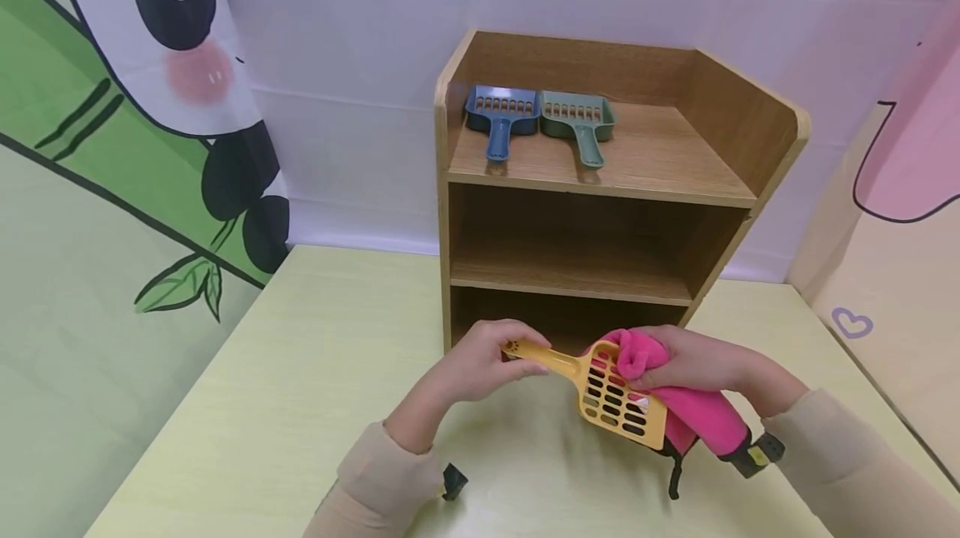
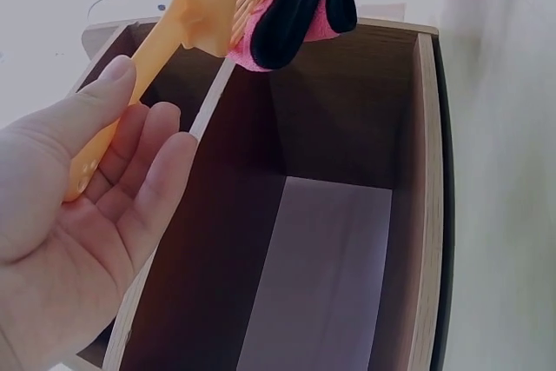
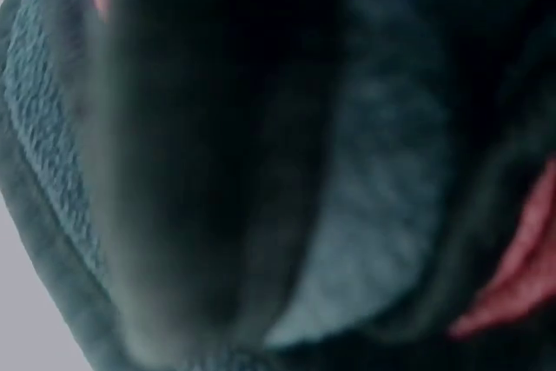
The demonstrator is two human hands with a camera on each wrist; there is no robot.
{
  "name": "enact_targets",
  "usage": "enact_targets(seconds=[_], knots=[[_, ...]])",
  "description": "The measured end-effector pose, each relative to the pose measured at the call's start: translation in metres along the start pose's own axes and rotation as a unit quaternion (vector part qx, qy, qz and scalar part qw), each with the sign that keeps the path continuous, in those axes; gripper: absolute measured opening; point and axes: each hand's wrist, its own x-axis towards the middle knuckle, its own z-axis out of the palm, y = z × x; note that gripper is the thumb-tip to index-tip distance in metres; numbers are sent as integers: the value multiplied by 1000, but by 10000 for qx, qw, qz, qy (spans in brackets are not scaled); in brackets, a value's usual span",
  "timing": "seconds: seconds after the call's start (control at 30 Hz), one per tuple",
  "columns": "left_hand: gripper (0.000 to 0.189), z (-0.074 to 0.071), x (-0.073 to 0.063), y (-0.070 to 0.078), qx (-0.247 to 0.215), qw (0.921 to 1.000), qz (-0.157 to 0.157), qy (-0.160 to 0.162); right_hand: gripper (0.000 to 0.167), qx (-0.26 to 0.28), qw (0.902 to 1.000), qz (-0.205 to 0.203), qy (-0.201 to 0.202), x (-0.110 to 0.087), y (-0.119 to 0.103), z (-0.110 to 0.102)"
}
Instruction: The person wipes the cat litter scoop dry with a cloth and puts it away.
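My left hand [image 1: 483,359] pinches the handle end of a yellow slotted litter scoop [image 1: 591,420] between thumb and fingers. The scoop tilts down to the right over the table, and pink shows through its slots. My right hand [image 1: 697,361] grips a bunched pink cloth [image 1: 708,420] with dark edging, pressed against the scoop's head. In the left wrist view the scoop handle [image 2: 155,58] lies across the curled fingers, and the cloth [image 2: 295,19] overlaps the head. Folds of dark fabric [image 3: 382,180] fill the right wrist view, hiding the right hand there.
Behind the hands stands a wooden shelf unit [image 1: 570,292] on a pale yellow table [image 1: 322,371]. On its top level a blue scoop [image 1: 501,112] and a grey-green scoop [image 1: 577,117] lie side by side, handles forward. A printed cloth backdrop [image 1: 352,105] hangs behind.
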Motion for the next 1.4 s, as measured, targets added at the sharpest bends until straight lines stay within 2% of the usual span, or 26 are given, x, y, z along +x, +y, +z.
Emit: enact_targets(seconds=[0.17,0.27,0.43,0.57,0.7,1.03,1.2,1.4], knots=[[26,3,0,1,-162,9996,-148,-148,48,187,9996,-148,-168,2,0,3],[26,6,1,3,-278,9992,-135,-262,45,220,9988,-309,-310,5,-3,6],[26,12,2,4,-249,9988,12,-431,42,40,9966,-611,-552,14,-8,14],[25,15,3,5,-167,9986,4,-506,40,-83,9961,-722,-503,17,-10,18],[26,16,3,4,-51,9991,-61,-417,37,-235,9962,-804,-231,16,-8,18],[26,10,2,4,121,9998,174,-64,34,-197,9959,-542,694,3,5,18],[25,7,1,6,171,9990,389,105,32,-47,9905,-375,1319,-6,5,23],[25,3,0,7,150,9966,698,420,45,508,9773,-137,2051,-13,0,32]])
